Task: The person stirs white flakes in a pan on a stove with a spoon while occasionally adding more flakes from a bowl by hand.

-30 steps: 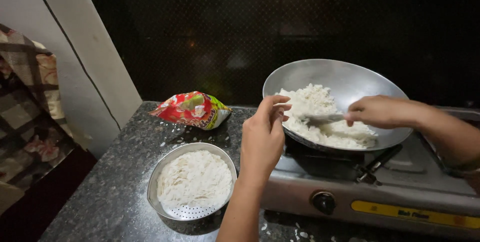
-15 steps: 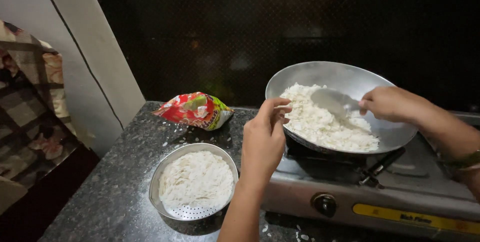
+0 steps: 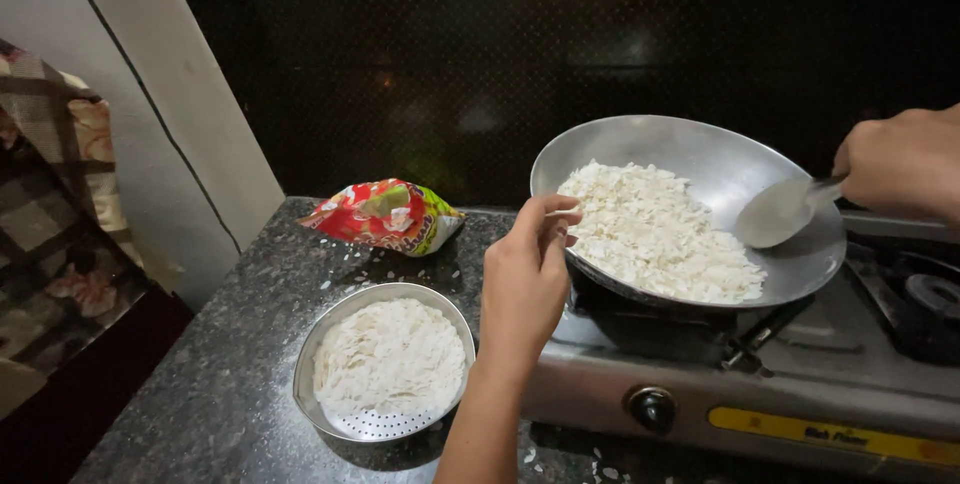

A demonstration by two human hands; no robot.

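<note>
While left hand [image 3: 525, 279] grips pan [image 3: 700, 159] rim, right hand [image 3: 900, 162] pulled spoon [image 3: 780, 212] rightward.

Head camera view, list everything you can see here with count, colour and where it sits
pan: one, silvery metal, tilted on the stove, rim pinched at its left
white flakes: one heap, white, inside the pan
spoon: one, silvery, over the right side of the pan
stove: one, steel with a yellow strip and black knob, right on the counter
perforated bowl: one, silvery, full of white flakes, front on the counter
packet: one, red, green and white, back on the counter
counter: one, dark speckled stone
left hand: fingers on the pan rim
right hand: gripping the spoon handle
</note>
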